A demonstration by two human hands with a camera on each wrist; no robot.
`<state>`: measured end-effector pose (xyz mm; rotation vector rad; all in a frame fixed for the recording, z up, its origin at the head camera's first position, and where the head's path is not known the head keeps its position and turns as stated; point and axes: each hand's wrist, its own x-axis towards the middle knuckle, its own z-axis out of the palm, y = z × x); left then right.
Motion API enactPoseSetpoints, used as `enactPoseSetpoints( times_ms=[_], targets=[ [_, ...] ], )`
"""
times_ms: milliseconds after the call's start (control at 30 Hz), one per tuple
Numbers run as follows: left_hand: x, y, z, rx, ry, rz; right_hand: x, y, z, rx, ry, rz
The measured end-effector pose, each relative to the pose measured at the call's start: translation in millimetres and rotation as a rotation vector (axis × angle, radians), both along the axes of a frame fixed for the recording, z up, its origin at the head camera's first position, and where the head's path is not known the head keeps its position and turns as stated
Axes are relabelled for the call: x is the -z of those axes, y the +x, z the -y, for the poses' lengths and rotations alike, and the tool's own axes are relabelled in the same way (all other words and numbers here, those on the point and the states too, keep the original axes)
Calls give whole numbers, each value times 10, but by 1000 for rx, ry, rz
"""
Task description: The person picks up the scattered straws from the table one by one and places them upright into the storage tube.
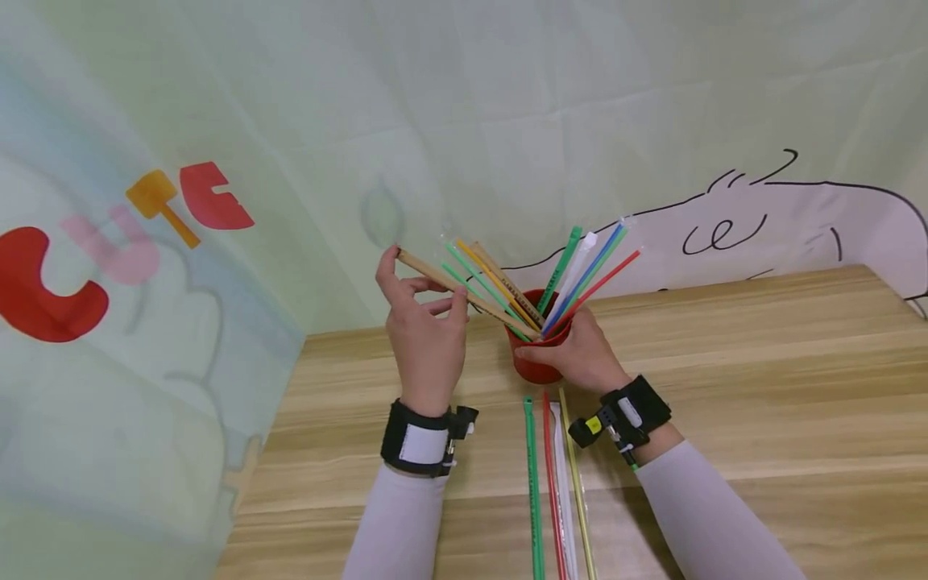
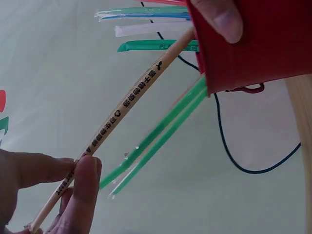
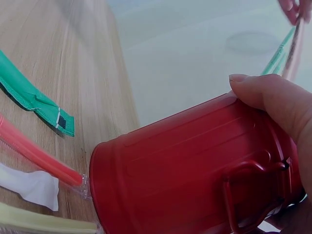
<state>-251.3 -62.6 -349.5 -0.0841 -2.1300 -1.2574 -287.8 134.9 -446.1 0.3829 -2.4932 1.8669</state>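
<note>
My left hand (image 1: pixel 428 338) pinches a brown paper-wrapped straw (image 2: pixel 124 107) with dark printing on it. That straw slants from the fingers down to the mouth of a red metal bucket (image 3: pixel 180 165). Round the bucket's rim my right hand (image 1: pixel 590 354) grips, its thumb (image 3: pixel 258 90) lying over the edge. Several wrapped straws stand fanned out in the bucket: a green one (image 1: pixel 561 270), a white one (image 1: pixel 576 270), a red one (image 1: pixel 605 282), and blue, orange, brown and light green ones. The straws' lower ends are hidden inside the bucket.
On the wooden table (image 1: pixel 761 387), in front of the bucket, lie a green wrapped straw (image 1: pixel 534 491), a red straw (image 1: pixel 553 483), a white straw (image 1: pixel 564 491) and a yellow straw (image 1: pixel 577 491) side by side. A printed cloth backdrop (image 1: pixel 507 121) hangs behind the table.
</note>
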Motion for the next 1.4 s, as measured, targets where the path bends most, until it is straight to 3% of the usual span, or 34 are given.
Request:
enactPoseSetpoints(
  times_ms=[467,867,1000,1133,1300,1400],
  targets=[
    [413,-236,-198,1,-50,144,0,8,31,-4,-20,-8],
    [583,-285,-252,6,-62,236,3,-14,51,-15,-28,-38],
    [616,-281,-212,91,17,295,-8,-27,46,-22,-26,-49],
    [679,-291,-162,241,98,375,-6,-28,31,-18,-16,-43],
    [794,-305,-133,463,65,490,36,-16,-1,24,13,-23],
    [868,-328,-140,573,50,513,69,-23,-21,31,19,-38]
  ],
)
